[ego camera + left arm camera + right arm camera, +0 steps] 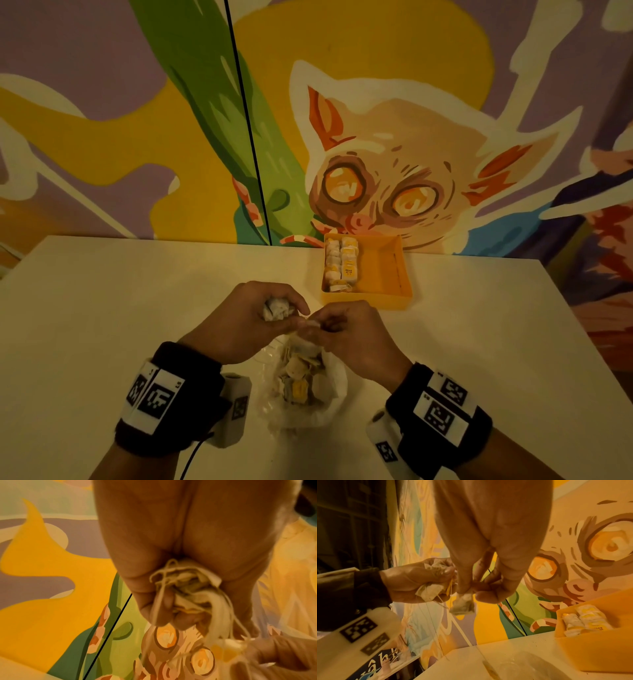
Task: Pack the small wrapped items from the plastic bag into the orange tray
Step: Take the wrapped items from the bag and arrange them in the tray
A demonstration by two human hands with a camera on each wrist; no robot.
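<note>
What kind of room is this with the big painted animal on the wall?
Probably a café or playful common room, though I can't be sure. A bright cartoon wall mural of a big-eyed animal fills the wall behind a plain white table, where an orange plastic tray holds small wrapped tea-bag-like items.

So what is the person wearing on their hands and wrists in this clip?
Both hands are bare: left hand, right hand. Each wrist carries a black wristband with white rectangular plates printed with square black-and-white code markers. A white camera block bearing another marker sits inside each wrist, and a thin black cable trails from the left one.
</note>
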